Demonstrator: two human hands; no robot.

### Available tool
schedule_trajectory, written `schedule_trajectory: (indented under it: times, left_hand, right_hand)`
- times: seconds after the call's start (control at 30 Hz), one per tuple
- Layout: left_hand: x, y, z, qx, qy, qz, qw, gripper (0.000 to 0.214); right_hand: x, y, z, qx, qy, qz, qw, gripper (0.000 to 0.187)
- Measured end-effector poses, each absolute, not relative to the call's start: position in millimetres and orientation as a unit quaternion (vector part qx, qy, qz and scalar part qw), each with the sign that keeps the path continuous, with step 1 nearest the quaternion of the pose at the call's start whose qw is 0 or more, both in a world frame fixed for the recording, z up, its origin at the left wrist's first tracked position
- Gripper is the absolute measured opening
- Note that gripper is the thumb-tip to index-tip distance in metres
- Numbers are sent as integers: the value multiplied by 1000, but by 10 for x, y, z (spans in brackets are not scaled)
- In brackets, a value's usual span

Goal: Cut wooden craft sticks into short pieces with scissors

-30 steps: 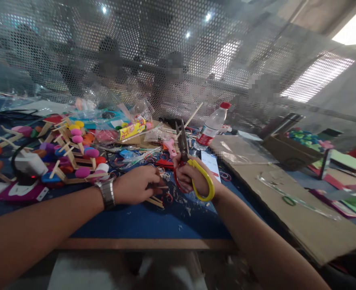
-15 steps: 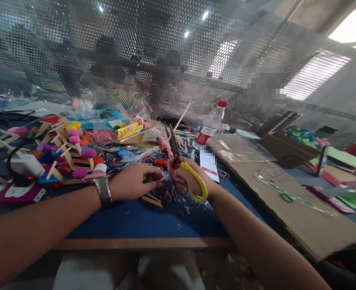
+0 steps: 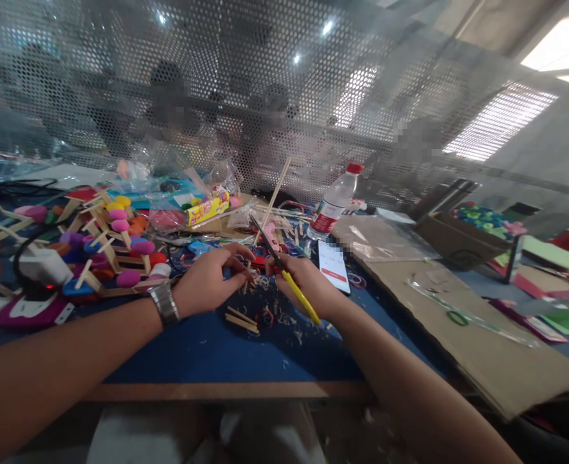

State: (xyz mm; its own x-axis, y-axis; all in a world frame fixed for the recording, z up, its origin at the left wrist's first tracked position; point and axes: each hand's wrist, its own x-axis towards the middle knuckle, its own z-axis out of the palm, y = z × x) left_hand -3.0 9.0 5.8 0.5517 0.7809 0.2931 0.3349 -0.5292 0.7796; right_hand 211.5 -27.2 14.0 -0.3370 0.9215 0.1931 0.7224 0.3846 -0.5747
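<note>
Yellow-handled scissors occupy my right hand, points forward, presumably for safety; whether my curled left hand grips, I cannot tell.

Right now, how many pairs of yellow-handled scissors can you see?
1: the yellow-handled scissors in the right hand, blades pointing away from you. Others may be hidden.

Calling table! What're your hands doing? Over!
Right hand holding yellow-handled metal scissors. Left hand curled beside them, grip unclear. Short tan wooden sticks lying nearby.
</note>
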Motion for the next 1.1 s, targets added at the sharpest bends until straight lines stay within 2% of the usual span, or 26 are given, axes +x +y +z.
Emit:
schedule_trajectory:
  times: [0.3, 0.47, 0.8, 1.1]
  left_hand:
    - [-11, 105, 54, 747, 346, 428, 373, 32]
    - [-16, 145, 50, 718, 347, 447, 405, 25]
    - [19, 198, 4, 641, 334, 497, 481, 32]
    - [29, 166, 22, 648, 346, 487, 472, 26]
  right_hand:
    - [2108, -259, 137, -534, -795, 186, 221, 14]
    - [2097, -265, 142, -544, -798, 176, 190, 8]
    - [2053, -299, 181, -548, -803, 171, 162, 9]
    - [2024, -323, 149, -517, -818, 164, 193, 13]
